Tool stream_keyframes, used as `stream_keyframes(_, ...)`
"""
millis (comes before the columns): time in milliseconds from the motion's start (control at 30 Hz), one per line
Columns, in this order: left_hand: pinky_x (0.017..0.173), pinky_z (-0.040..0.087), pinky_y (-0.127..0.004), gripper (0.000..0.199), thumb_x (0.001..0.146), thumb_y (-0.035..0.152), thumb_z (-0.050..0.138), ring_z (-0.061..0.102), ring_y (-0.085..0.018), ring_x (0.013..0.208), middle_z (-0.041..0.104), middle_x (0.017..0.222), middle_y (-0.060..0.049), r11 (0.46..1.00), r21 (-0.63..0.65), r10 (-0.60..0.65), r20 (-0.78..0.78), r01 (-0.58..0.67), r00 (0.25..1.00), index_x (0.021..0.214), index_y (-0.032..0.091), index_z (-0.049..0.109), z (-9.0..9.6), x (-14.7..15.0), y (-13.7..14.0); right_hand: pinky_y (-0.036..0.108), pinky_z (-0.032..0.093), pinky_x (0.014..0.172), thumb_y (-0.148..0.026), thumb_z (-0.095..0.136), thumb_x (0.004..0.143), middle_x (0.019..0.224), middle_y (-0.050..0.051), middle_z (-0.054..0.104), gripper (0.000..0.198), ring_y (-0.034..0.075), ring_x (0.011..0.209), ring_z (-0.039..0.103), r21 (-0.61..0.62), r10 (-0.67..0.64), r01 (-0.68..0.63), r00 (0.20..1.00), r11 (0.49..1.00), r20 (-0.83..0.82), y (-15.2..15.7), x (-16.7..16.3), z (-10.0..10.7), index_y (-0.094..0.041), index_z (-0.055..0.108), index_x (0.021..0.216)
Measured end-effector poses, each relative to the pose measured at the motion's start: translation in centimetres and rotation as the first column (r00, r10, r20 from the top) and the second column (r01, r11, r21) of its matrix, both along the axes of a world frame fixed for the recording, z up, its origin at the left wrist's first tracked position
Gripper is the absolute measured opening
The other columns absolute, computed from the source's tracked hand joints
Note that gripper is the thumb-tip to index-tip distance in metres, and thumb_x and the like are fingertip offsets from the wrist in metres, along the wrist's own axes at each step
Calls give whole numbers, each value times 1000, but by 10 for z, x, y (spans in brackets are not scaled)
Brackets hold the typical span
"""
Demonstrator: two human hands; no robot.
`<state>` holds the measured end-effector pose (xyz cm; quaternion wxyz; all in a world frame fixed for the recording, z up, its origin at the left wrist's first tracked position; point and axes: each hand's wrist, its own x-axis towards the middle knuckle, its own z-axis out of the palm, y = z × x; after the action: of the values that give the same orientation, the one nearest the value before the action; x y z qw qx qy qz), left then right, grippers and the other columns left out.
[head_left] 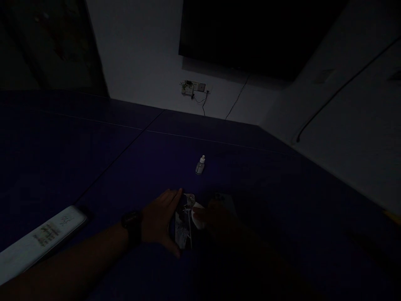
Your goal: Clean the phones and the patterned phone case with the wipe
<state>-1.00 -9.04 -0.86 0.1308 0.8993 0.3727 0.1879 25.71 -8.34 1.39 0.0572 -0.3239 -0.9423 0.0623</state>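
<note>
A phone (181,228) with a grey and white picture or reflection on its face lies flat on the dark blue surface. Along its left edge stretches my left hand (159,219), index fingertip at the top corner and thumb at the bottom corner, holding it in place. My right hand (216,219), deep in shadow, presses a white cloth or tissue (198,215) against the phone's right side. Partly behind that hand is a second phone (228,200), back up, with camera lenses faintly showing. A small clear bottle (199,167) with a white cap stands beyond the hands.
A long white box or case (44,240) with printing lies at the left, beside my forearm. At the back are a wall with sockets and cables (194,88) and a large dark screen (250,37). A yellow object (392,217) shows at the right edge. The room is very dark.
</note>
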Motion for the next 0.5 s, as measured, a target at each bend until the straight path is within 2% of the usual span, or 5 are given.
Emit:
stream_keyframes(100,115,29,-67,158,49,96,64,33,-53,142,25,160,-31,1000,8,-1,6,1,1000,158,14,-14,-1,0,0,31,44,70,-16,50,95,104,10,68,32,19,79,52,-17,45,-45,999,999,27,4,5,-5,-19,66,123)
stream_keyframes(267,113,31,-69,162,47,96,65,29,-55,143,19,161,-32,1000,-5,12,-17,-12,1000,157,13,-19,-7,-2,2,34,45,80,-5,44,93,130,10,64,45,21,91,52,63,49,-50,999,997,18,3,-5,-8,-20,62,132)
stream_keyframes(333,113,31,-68,161,47,96,65,29,-55,143,19,162,-31,1000,5,16,-19,-16,1000,157,14,-19,-9,-3,2,34,45,78,-5,43,94,125,11,67,44,22,90,52,81,36,-39,999,996,37,1,-4,-5,-19,63,131)
stream_keyframes(433,113,32,-68,161,47,97,65,31,-54,143,21,161,-31,1000,16,19,-15,-19,1000,157,14,-18,-10,-3,2,32,44,73,-12,51,93,111,12,68,38,21,86,53,43,57,-61,995,997,83,-3,-1,0,-18,63,128)
stream_keyframes(500,113,32,-68,162,46,97,65,31,-55,142,21,161,-32,1000,9,18,-17,-17,1000,157,13,-18,-10,-3,2,32,44,75,-12,54,92,117,11,67,38,21,88,53,26,102,-104,991,994,83,-5,-2,1,-20,63,128)
